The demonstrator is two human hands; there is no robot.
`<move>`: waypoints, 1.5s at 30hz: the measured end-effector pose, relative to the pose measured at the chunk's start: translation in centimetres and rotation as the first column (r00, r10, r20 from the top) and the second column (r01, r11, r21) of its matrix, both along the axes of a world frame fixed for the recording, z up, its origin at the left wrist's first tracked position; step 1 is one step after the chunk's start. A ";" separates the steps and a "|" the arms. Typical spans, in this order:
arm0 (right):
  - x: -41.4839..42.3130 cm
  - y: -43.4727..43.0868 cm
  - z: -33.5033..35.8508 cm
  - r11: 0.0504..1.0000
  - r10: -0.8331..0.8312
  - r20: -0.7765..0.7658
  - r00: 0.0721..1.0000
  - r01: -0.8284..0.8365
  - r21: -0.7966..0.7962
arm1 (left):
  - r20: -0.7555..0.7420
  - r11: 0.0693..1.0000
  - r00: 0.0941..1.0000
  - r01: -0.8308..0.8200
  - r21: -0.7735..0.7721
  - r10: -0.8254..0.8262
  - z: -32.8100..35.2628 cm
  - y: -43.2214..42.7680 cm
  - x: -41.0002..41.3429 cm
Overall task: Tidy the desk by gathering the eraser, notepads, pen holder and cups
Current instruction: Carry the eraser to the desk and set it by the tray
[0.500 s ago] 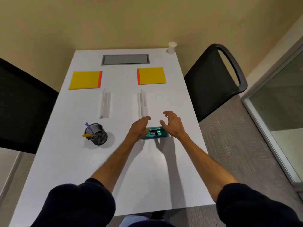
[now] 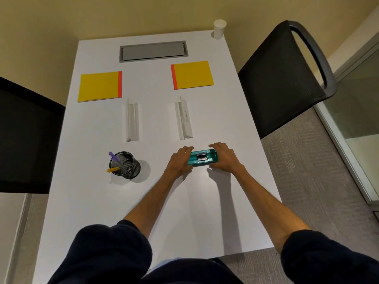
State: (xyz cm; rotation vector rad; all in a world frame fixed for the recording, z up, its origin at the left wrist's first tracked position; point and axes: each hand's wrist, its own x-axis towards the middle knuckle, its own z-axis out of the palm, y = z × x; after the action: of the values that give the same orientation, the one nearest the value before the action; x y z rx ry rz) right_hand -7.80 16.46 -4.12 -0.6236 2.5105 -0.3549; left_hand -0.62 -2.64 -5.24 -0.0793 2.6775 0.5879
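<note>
A teal whiteboard eraser [image 2: 203,158] lies on the white desk [image 2: 205,212], right of the middle. My left hand [image 2: 179,161] grips its left end and my right hand [image 2: 223,157] grips its right end. A black mesh pen holder [image 2: 125,165] with several pens stands to the left. Farther back lie two yellow notepads with orange spines, the left notepad [image 2: 99,86] and the right notepad [image 2: 192,77]. One white cup [image 2: 219,28] stands at the far right corner of the desk.
Two white name-card stands, the left stand [image 2: 132,120] and the right stand [image 2: 183,118], lie between the notepads and my hands. A grey cable hatch [image 2: 153,51] sits at the back. A black chair [image 2: 287,78] stands at the right, another chair [image 2: 26,138] at the left.
Both hands have come down from above the eraser and closed onto its two ends. The view has shifted a little closer to the desk.
</note>
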 end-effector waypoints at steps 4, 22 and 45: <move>0.0 -0.1 -0.9 0.999 -0.006 0.001 1.000 0.005 0.050 | 0.001 0.999 1.000 0.028 -0.027 -0.028 -1.0 0.1 0.0; 2.8 4.8 2.7 0.975 -0.218 -0.173 0.961 0.221 -0.003 | -0.162 0.969 0.956 0.243 -0.037 -0.246 1.8 3.2 -2.1; 14.1 33.5 9.1 0.742 -0.653 -0.138 0.745 0.591 -0.317 | -0.414 0.799 0.713 0.599 -0.060 -0.566 9.2 30.7 1.2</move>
State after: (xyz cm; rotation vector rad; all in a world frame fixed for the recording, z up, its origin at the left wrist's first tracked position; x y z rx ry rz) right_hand 6.35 49.93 4.98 0.1495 2.8837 -0.9087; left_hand 0.56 28.10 3.97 0.9969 2.8254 0.5347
